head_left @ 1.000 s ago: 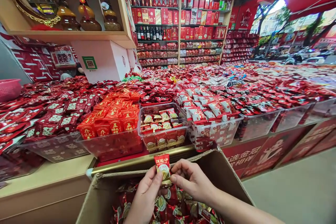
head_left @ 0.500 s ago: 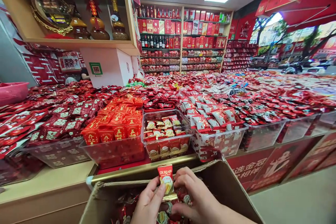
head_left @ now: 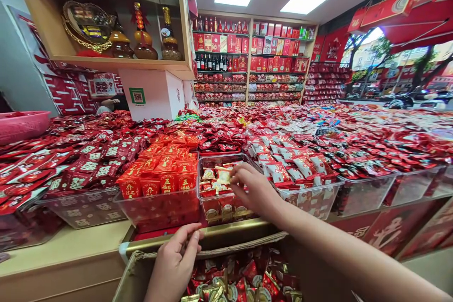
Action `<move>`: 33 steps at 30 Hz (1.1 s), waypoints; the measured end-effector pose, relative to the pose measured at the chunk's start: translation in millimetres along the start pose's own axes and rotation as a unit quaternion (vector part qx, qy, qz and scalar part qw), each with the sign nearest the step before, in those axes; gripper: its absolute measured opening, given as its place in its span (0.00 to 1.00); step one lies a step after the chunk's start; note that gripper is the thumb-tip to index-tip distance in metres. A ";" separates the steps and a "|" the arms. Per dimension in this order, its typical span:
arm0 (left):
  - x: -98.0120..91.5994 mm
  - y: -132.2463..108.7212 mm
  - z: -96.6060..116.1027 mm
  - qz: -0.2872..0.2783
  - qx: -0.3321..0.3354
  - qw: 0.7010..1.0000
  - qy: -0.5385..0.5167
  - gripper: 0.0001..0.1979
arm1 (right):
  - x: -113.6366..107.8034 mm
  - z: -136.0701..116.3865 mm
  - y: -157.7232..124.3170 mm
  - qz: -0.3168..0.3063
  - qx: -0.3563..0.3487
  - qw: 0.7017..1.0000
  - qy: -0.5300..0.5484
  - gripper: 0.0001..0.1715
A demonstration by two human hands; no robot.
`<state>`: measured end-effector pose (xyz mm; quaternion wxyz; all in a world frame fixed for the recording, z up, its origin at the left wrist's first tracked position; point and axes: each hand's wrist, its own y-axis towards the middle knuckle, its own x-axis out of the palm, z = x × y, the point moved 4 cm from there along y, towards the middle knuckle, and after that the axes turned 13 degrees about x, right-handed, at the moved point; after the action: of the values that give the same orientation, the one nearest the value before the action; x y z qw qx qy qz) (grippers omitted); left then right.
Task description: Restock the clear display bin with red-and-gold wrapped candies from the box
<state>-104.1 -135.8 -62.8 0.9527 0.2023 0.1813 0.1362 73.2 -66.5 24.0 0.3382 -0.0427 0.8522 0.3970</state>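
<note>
My right hand (head_left: 249, 188) reaches over a clear plastic bin (head_left: 208, 204) of small red and gold wrapped candies. Its thumb and fingers are closed on a wrapped candy (head_left: 223, 176), whose pale gold side shows at the fingertips just above the others. My left hand (head_left: 177, 257) hovers over the near left side of an open cardboard box (head_left: 131, 271). Its fingers are curled, with thumb and forefinger close together and nothing visible in them. Loose red and gold wrapped candies (head_left: 244, 283) lie inside the box.
An orange-red candy bin (head_left: 155, 210) stands left of the middle bin, and a white-and-red one (head_left: 307, 196) to its right. A gold-edged counter (head_left: 219, 235) runs between bins and box. A display cabinet (head_left: 141, 62) overhangs at upper left.
My right hand has moved from the box up and forward to the middle bin with the durian candy. My left hand has let go of that candy and moved left. The view has shifted slightly.
</note>
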 end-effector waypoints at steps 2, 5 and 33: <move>-1.3 5.0 -7.0 -0.035 0.005 0.999 0.023 0.12 | 18.1 8.8 30.5 -0.049 0.028 0.998 -0.035 0.03; 0.2 6.1 -16.9 -0.093 0.024 0.995 0.042 0.13 | 48.7 20.4 57.8 -0.122 0.046 0.988 -0.087 0.03; 2.0 2.2 -18.3 -0.114 0.141 0.969 0.168 0.10 | 96.3 55.3 69.8 -0.339 0.090 0.914 -0.204 0.25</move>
<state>-110.0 -127.1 -78.1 0.8797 0.2866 0.3781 0.0319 5.4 38.9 -14.8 0.6217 -0.2162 0.7311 0.1798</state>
